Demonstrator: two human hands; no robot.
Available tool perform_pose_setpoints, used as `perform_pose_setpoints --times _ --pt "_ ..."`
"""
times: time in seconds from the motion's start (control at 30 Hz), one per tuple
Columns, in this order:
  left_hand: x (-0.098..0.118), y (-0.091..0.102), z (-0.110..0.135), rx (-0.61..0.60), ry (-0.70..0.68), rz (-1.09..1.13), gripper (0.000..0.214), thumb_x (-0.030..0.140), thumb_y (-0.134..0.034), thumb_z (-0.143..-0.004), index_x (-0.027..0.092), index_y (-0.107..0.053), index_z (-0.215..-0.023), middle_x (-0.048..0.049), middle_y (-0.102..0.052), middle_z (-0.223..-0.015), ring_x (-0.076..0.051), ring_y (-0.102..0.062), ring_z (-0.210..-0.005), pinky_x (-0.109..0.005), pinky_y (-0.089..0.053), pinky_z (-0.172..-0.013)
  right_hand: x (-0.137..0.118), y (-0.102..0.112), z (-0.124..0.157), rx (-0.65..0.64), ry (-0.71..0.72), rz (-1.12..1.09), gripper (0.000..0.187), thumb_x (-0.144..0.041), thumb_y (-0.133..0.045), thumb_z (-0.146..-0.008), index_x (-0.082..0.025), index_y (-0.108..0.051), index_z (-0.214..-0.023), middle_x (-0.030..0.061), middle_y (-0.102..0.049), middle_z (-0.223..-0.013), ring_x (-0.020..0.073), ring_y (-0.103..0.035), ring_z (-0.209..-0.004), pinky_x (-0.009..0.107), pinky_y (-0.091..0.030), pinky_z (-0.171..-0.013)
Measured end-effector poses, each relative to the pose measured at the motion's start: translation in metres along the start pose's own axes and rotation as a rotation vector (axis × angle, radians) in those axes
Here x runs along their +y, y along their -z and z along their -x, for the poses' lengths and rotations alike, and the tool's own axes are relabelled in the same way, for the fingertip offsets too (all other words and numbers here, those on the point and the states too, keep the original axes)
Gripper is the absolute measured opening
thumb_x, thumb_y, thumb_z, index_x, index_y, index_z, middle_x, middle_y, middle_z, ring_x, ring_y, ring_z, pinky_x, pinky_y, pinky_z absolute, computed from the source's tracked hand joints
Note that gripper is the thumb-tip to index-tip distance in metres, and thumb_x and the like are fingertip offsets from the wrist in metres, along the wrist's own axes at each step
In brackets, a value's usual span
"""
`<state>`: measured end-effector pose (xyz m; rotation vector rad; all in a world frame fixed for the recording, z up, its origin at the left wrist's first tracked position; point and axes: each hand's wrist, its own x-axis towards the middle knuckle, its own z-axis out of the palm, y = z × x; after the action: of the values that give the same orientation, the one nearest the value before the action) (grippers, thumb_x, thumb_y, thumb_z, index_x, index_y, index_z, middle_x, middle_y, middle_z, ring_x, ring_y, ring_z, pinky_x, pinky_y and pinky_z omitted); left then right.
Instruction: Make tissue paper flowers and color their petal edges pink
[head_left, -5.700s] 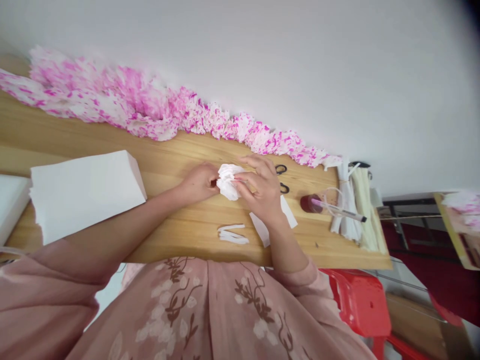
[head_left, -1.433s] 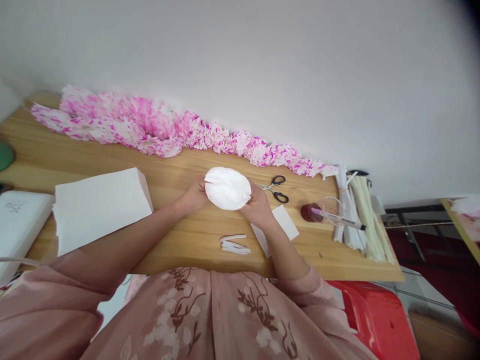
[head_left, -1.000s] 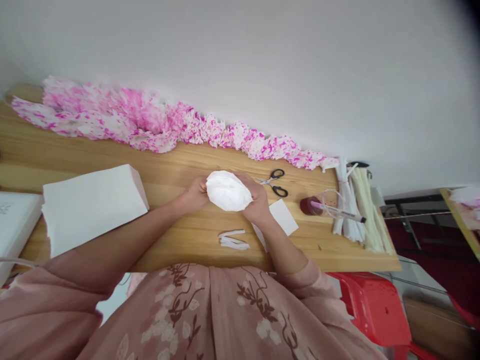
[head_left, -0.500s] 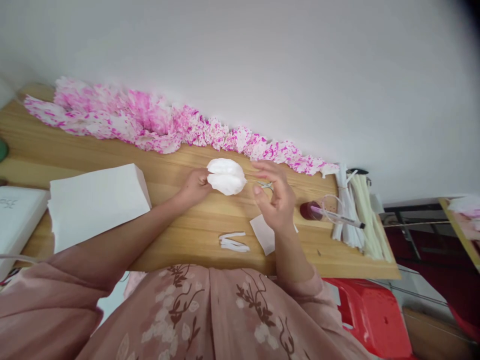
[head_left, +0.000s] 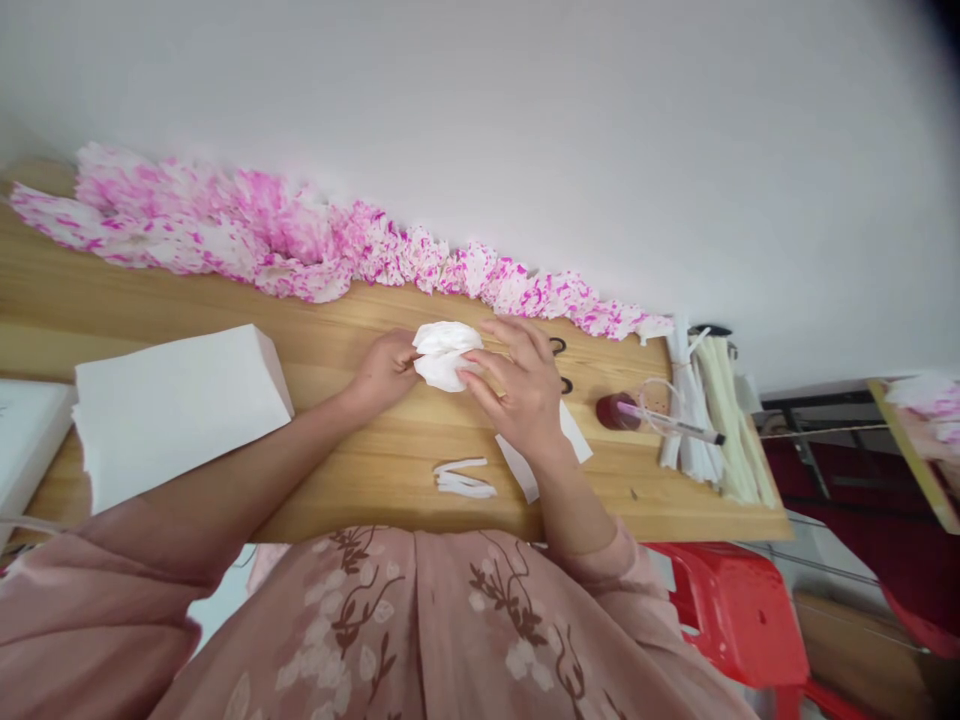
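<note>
A small white tissue-paper flower [head_left: 441, 370] hangs between my two hands above the wooden table. My left hand [head_left: 384, 372] is closed on its left side, thumb and fingers pinching the edge. From the right, my right hand [head_left: 525, 392] reaches onto the layers, with its thumb and forefinger holding the lower fold and the other fingers stretched above. Partly behind that hand lie scissors [head_left: 567, 385], of which only the black handles show. A few white paper strips [head_left: 463, 480] and white paper pieces [head_left: 576, 434] rest on the table nearer my body.
Pink-and-white crumpled paper [head_left: 300, 250] runs along the wall. A stack of white paper [head_left: 180, 410] lies at left, beside a white box [head_left: 30, 440]. At right are a jar of dark red liquid [head_left: 616, 412], a pen [head_left: 690, 434], bundled white stems [head_left: 679, 420] and a red stool [head_left: 750, 610].
My right hand has moved left, from beside the flower onto its layers. The flower's layers look more folded now. The scissors' handles have come into sight, and the view has shifted slightly.
</note>
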<state>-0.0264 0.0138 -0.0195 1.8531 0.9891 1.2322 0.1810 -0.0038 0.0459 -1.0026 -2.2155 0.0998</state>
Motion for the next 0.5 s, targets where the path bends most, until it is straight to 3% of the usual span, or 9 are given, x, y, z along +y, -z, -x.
perform_pose_setpoints --times 0.17,0.3,0.5 --pt "0.001 0.000 0.000 0.002 0.005 -0.023 0.023 0.027 -0.058 -0.085 0.019 -0.069 -0.066 -0.0053 -0.074 -0.074 -0.021 -0.068 -0.079 -0.031 -0.046 -0.079 0.000 -0.003 0.000 -0.026 0.008 0.065 0.010 -0.035 -0.067 -0.091 -0.027 -0.069 -0.097 0.0071 -0.066 -0.128 0.0296 -0.054 -0.127 0.054 -0.047 -0.107" --pt "0.001 0.000 0.000 -0.009 0.012 -0.075 0.022 0.025 -0.060 -0.085 0.017 -0.069 -0.066 -0.0056 -0.073 -0.073 -0.020 -0.066 -0.075 -0.030 -0.046 -0.075 -0.002 -0.005 0.000 -0.037 0.008 0.047 0.003 -0.025 -0.064 -0.090 -0.025 -0.064 -0.087 0.0081 -0.065 -0.122 0.0280 -0.055 -0.123 0.052 -0.046 -0.104" --pt "-0.003 0.000 0.002 0.024 0.058 0.000 0.023 0.025 -0.057 -0.086 0.016 -0.075 -0.075 -0.0080 -0.078 -0.087 -0.023 -0.069 -0.085 -0.036 -0.051 -0.087 -0.009 0.005 -0.002 -0.013 0.001 -0.079 0.006 -0.026 -0.067 -0.087 -0.026 -0.063 -0.083 0.0053 -0.064 -0.122 0.0280 -0.058 -0.122 0.053 -0.045 -0.105"
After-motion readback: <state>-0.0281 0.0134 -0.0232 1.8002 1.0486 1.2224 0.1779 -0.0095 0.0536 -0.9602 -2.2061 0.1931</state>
